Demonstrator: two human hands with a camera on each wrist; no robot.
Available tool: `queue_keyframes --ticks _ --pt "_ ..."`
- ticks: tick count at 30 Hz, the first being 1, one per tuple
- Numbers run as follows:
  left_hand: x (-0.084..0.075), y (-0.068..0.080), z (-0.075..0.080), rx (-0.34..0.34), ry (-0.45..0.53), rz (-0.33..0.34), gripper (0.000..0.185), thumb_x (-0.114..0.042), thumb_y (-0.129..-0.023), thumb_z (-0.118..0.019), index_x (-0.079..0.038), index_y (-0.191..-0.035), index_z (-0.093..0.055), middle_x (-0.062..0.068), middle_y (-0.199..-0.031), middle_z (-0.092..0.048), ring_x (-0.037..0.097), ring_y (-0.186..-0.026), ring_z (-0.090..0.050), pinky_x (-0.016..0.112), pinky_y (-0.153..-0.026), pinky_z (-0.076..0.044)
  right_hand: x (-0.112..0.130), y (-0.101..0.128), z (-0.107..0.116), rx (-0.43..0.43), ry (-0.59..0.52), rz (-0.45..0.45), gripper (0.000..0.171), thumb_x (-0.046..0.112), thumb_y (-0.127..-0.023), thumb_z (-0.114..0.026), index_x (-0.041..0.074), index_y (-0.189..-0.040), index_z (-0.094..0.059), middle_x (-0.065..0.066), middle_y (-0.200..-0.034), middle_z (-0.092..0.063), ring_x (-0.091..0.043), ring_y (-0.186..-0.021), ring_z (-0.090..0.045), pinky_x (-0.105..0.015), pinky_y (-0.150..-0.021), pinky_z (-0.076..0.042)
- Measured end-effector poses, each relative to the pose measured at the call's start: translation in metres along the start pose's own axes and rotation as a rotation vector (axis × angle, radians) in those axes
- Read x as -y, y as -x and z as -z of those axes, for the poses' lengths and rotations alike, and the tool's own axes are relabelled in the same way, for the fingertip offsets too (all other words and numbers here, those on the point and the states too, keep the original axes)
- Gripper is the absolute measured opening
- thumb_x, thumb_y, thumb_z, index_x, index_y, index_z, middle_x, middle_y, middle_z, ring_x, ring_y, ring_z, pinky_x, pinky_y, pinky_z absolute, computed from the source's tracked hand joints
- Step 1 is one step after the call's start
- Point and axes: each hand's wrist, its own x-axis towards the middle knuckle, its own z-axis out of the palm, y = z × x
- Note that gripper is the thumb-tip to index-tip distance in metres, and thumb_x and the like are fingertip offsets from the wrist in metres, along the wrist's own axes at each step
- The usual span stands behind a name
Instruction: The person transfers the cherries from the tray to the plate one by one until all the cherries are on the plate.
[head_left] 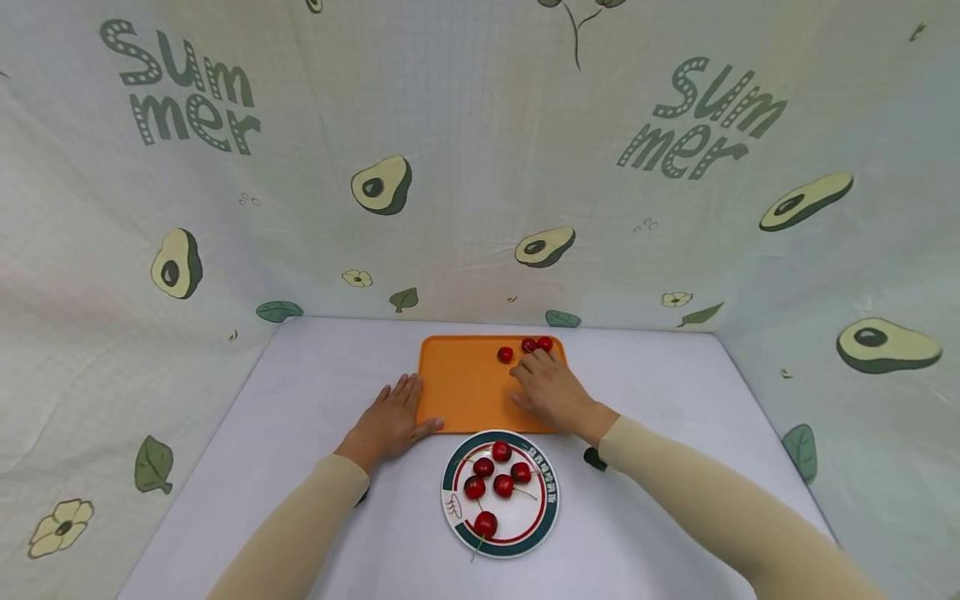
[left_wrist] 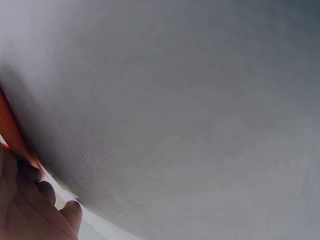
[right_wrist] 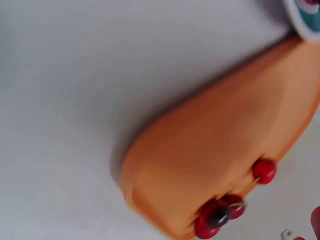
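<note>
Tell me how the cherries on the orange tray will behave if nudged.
The cherries look round and glossy, so they would probably roll on the flat orange tray. Its low raised rim may stop them. They look small, likely light, and perhaps slippery to pinch.

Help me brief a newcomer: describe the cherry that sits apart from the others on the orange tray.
Find the orange tray on the white table, just beyond the plate of cherries. Three cherries lie near its far right corner, by the right hand. The lone cherry is the leftmost, with a gap separating it from the touching pair.
</note>
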Motion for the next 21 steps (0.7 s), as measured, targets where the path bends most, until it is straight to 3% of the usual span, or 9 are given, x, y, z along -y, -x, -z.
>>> queue_keyframes --ticks 3,8,14,21 --pt "0.000 -0.001 0.001 0.008 0.005 0.003 0.102 -0.073 -0.103 -0.041 0.004 -0.166 -0.019 0.022 -0.173 -0.024 0.038 -0.163 -0.019 0.055 -0.132 -0.018 -0.016 -0.016 -0.005 0.032 -0.021 -0.059 0.046 0.037 -0.097 -0.078 0.006 -0.130 -0.071 -0.011 -0.119 -0.066 -0.030 -0.113 -0.055 -0.049 -0.108 -0.049" --pt "0.000 -0.001 0.000 0.016 0.010 0.003 0.103 -0.074 -0.103 -0.042 0.003 -0.166 -0.019 0.021 -0.174 -0.024 0.037 -0.163 -0.019 0.054 -0.132 -0.018 -0.031 -0.037 -0.017 0.068 -0.011 -0.119 0.044 0.033 -0.098 -0.077 0.005 -0.131 -0.069 -0.012 -0.118 -0.064 -0.030 -0.108 -0.052 -0.045 -0.098 -0.048" --pt "0.001 -0.002 -0.002 0.021 0.005 0.003 0.103 -0.074 -0.102 -0.042 0.002 -0.167 -0.018 0.020 -0.174 -0.023 0.036 -0.163 -0.018 0.054 -0.133 -0.018 -0.039 -0.055 -0.032 0.099 0.004 -0.169 0.048 0.036 -0.098 -0.077 0.007 -0.134 -0.070 -0.012 -0.122 -0.063 -0.032 -0.112 -0.052 -0.047 -0.098 -0.048" --pt "0.001 -0.003 -0.002 0.020 0.002 0.011 0.103 -0.074 -0.102 -0.043 0.002 -0.167 -0.019 0.019 -0.174 -0.024 0.036 -0.163 -0.019 0.054 -0.132 -0.019 -0.040 -0.069 -0.048 0.133 -0.045 -0.222 0.048 0.042 -0.098 -0.076 0.006 -0.128 -0.072 -0.012 -0.118 -0.064 -0.032 -0.110 -0.051 -0.047 -0.093 -0.046"
